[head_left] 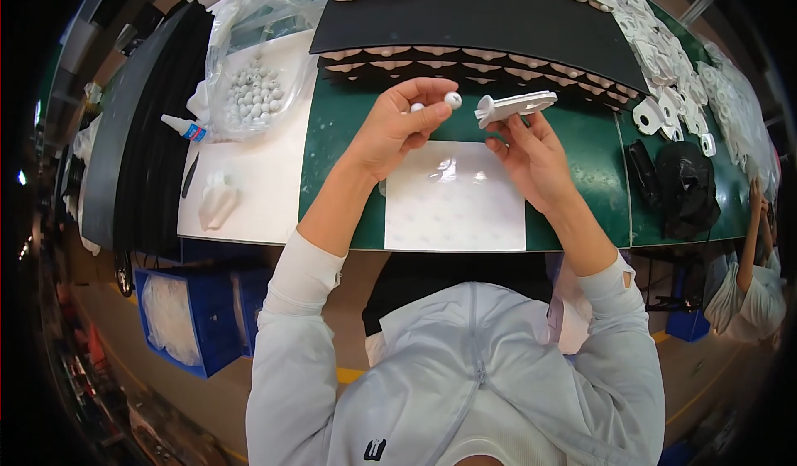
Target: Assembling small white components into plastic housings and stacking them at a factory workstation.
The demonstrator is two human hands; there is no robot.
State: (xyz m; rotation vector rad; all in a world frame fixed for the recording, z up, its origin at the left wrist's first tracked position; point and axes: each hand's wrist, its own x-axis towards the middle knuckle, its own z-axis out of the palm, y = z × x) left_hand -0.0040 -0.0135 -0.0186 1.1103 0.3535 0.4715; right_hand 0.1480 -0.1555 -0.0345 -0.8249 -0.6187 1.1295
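Observation:
Between the thumb and forefinger of my left hand is a small white ball with a dark mark. A second white ball shows tucked among the same hand's fingers. My right hand grips a white plastic part, long and flat with a flared end turned toward the ball. A small gap separates ball and part. Both hands are raised over a white sheet lying on the green table.
Layered black boards carry rows of white parts behind my hands. Loose white parts heap at the right, near a black bag. Leftward lie a clear bag of white balls and a glue bottle. Another person's arm shows far right.

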